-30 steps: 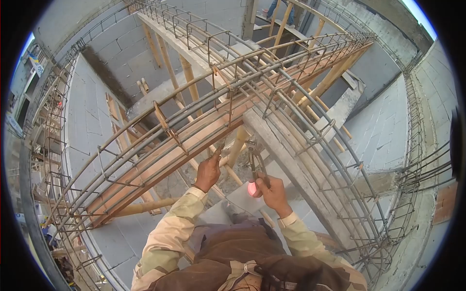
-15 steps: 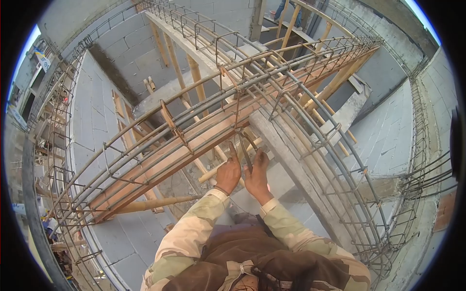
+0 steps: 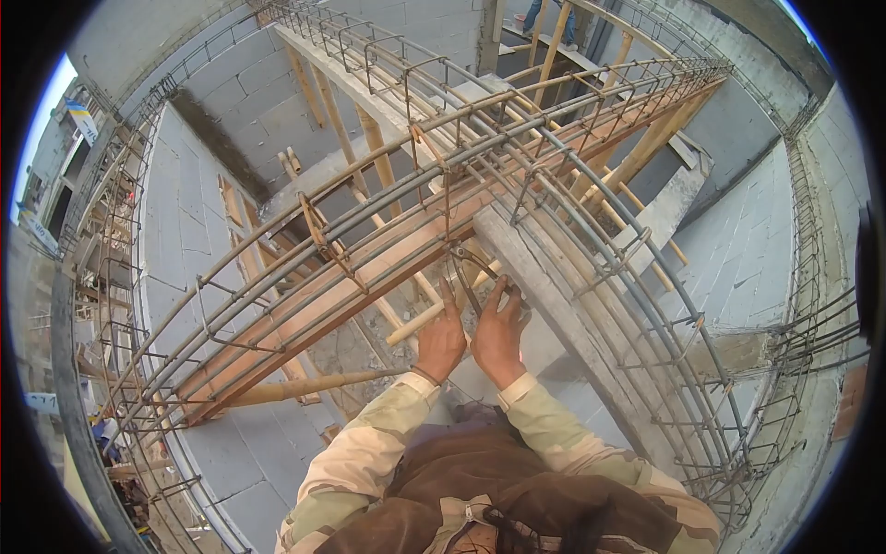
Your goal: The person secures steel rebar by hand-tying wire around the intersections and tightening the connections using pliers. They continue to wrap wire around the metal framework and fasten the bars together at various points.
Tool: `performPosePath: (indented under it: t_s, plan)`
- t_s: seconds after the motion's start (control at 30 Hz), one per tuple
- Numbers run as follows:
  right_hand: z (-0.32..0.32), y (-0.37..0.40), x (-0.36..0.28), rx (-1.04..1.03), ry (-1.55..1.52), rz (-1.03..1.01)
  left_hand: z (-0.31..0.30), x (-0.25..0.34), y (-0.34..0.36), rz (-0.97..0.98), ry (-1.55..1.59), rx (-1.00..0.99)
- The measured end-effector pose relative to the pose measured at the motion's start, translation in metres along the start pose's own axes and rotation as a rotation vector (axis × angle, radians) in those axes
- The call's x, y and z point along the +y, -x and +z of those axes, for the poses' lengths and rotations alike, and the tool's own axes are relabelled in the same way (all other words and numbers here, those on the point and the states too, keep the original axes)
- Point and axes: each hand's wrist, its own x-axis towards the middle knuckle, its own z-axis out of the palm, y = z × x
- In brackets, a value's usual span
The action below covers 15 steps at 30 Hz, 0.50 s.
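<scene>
Pincers (image 3: 468, 282) with two long handles have their head up against the rebar at the beam crossing, and their handles are spread apart. My right hand (image 3: 499, 331) has its fingers curled round the right handle. My left hand (image 3: 442, 338) is just left of the tool, its index finger pointing up along the left handle; its other fingers are curled, and what they hold is hidden. Steel bars tied with stirrups (image 3: 388, 196) run over a reddish wooden board (image 3: 318, 305). A grey concrete-stained plank (image 3: 544, 309) lies to the right of my hands.
Bamboo poles (image 3: 371, 152) stand below the beams. Grey block walls (image 3: 245, 88) surround the opening, with rebar cages along their tops. A person's legs (image 3: 563, 26) show at the top. Loose bar ends (image 3: 821, 323) stick out at the right.
The pincer handles have spread wider apart. My right hand has moved slightly right and its fingers have loosened; both hands sit a little lower in view.
</scene>
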Motion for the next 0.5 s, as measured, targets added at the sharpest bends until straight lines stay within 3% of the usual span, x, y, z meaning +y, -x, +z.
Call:
performPosePath:
  t_s: [0.1, 0.13, 0.2, 0.3, 0.5]
  plan:
    - [-0.015, -0.004, -0.003, -0.115, -0.034, 0.113, -0.003, 0.007, 0.002, -0.077, 0.048, -0.096]
    - [-0.014, -0.002, 0.000, -0.044, 0.039, 0.076, -0.002, 0.006, 0.002, -0.071, 0.068, -0.067]
    - [-0.014, -0.002, 0.003, -0.100, 0.032, 0.097, -0.001, 0.006, 0.002, -0.047, 0.094, 0.018]
    - [-0.016, 0.001, 0.003, -0.135, 0.034, 0.106, -0.010, 0.007, 0.003, -0.118, 0.077, -0.051]
    - [-0.012, 0.004, 0.001, -0.012, 0.106, 0.013, -0.009, 0.008, 0.002, -0.056, -0.043, -0.013]
